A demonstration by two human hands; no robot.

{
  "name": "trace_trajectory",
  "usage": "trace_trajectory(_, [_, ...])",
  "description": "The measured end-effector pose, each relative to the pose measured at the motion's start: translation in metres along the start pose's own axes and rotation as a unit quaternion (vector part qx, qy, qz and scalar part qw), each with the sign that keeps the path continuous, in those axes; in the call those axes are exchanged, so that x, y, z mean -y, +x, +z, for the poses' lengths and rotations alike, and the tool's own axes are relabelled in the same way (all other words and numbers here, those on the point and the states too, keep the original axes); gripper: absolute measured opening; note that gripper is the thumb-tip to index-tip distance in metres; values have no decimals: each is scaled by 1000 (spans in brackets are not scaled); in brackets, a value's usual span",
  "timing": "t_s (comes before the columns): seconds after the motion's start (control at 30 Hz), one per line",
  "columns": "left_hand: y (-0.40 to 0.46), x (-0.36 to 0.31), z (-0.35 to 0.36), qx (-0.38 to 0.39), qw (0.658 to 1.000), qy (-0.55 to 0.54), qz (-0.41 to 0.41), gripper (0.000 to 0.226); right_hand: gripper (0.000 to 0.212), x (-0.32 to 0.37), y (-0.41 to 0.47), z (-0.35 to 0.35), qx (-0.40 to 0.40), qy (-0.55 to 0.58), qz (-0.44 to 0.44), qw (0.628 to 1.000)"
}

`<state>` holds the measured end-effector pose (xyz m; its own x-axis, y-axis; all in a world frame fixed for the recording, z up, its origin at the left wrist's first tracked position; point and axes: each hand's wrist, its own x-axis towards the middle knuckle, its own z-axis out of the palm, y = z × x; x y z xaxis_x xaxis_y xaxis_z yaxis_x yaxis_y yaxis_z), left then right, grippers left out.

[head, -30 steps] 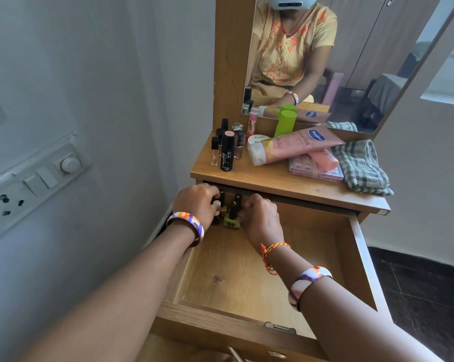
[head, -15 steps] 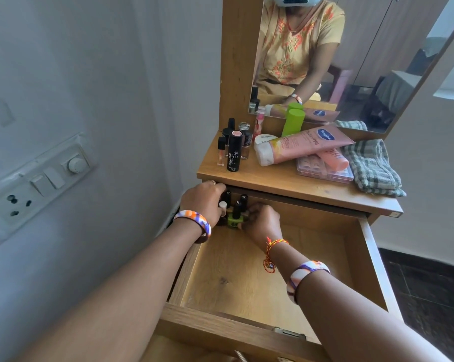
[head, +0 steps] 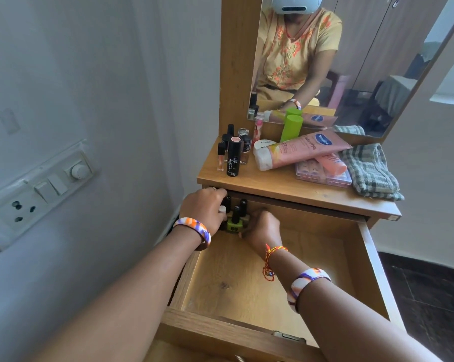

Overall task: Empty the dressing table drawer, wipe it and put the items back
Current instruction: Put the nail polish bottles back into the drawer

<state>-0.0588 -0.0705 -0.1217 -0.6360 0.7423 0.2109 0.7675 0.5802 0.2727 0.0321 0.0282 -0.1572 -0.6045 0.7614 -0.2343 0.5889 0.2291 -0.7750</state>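
Dressing table: wooden top, directly above the back of the drawer; mirror rises behind it.
Drawer: the landmark. Pulled out toward the camera, wooden floor mostly bare and lit; contents only in its far-left corner.
Checked cloth: folded, on the table top above the drawer's far-right corner.
Pink lotion tube: lying on its side on the table top, above the drawer's back edge, leaning over a clear flat case and a smaller pink tube.
Left hand: at the drawer's far-left corner, knuckles just under the table edge, fingers curled around the left side of the bottle cluster; a white-capped bottle shows against the fingers. Striped bangle at the wrist.
Right hand: inside the drawer, just right of the same corner, fingers curled against the right side of the cluster; whether it grips a bottle cannot be told. Thread band and striped bangle at the wrist.
Black stick: upright on the table top, above the drawer's far-left corner, with small bottles around it.
Nail polish bottles: upright cluster in the drawer's far-left corner, between the two hands and touching both; black caps.
Green bottle: front of the cluster, nearest the camera, between the hands.
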Motion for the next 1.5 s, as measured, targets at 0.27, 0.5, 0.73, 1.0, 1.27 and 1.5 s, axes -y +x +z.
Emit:
trace_trajectory(0.27, [27,3,-54,-197,972,-126,-27,19,33,47,-3,-48,92,-233,-64,966])
trace_trajectory(0.5, [72,2,-89,-179,967,-174,-55,26,16,116,-12,-87,9,-114,-189,975])
trace_trajectory(0.73, [103,-13,-99,-80,980,-174,-51,23,51,128,1,-66,-67,-165,-307,935])
trace_trajectory(1.0, [120,-15,-95,-26,986,-155,-56,20,30,114,13,-71,-95,-67,-273,955])
trace_trajectory(1.27, [140,-15,-88,-70,984,-146,-75,27,26,103,20,-84,-120,-14,-258,959])
trace_trajectory(1.5, [156,-22,-75,4,992,-87,-94,23,29,100,25,-91,-120,35,-238,963])
